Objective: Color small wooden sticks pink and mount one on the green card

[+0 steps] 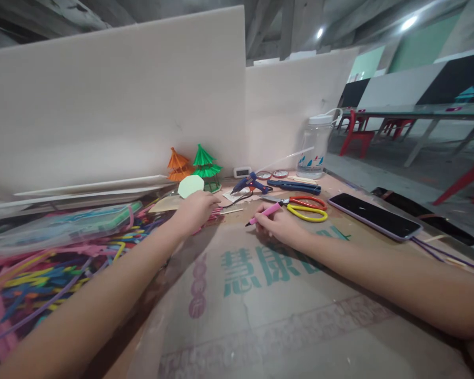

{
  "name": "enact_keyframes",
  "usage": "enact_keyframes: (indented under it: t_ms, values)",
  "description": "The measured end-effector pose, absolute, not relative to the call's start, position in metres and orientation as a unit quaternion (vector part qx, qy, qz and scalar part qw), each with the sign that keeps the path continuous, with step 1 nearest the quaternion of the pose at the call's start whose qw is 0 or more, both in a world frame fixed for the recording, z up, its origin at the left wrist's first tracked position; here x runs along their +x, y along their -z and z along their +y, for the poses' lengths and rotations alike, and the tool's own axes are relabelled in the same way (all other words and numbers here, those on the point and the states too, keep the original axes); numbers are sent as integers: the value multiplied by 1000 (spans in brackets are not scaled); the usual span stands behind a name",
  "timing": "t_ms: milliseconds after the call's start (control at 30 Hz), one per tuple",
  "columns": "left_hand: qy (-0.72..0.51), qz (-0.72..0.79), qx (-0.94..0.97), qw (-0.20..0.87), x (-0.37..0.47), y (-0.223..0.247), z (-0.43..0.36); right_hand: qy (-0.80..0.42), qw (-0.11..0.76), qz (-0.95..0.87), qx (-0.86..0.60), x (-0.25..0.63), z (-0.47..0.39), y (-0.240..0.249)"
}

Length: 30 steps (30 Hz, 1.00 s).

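Observation:
My right hand [280,226] grips a pink marker [260,215], its tip pointing left and down just above the printed sheet on the table. Farther left, my left hand [197,211] reaches over a small bunch of pink sticks [215,215]. Its fingers look stretched out, though their undersides are hidden. A pale green octagonal piece [190,186] shows just behind that hand; whether they touch is unclear. Close beyond my right hand lie scissors [307,213] with one red and one yellow handle. A blue glue gun [247,182] rests between the hands, farther back.
Orange [178,164] and green [205,164] pagoda models stand by the white partition. Colourful strips [43,284] and a clear plastic case [71,223] fill the left. At right are a phone [375,215], a water bottle [313,147] and a dark blue tool [294,186].

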<state>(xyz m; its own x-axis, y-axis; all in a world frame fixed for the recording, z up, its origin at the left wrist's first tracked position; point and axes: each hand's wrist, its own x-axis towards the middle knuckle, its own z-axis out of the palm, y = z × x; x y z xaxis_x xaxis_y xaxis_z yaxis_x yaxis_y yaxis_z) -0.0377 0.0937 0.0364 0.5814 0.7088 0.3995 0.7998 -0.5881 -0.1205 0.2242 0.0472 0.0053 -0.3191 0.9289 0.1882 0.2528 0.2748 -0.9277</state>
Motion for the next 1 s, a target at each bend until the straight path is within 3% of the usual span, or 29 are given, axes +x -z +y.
enact_keyframes:
  t_ms: [267, 567, 733, 1000]
  values:
    - [176, -421, -883, 107, 19, -10, 100, -408, 393, -716, -407, 225, 50, 1]
    - [240, -483, -841, 43, 7, -42, 52, -407, 405, -710, -409, 226, 50, 0]
    - [201, -494, -845, -44, 16, -24, 5, -387, 405, -719, -412, 225, 53, 3]
    - [206, -482, -844, -115, -2, -10, 4, -428, 391, -709, -401, 225, 54, 4]
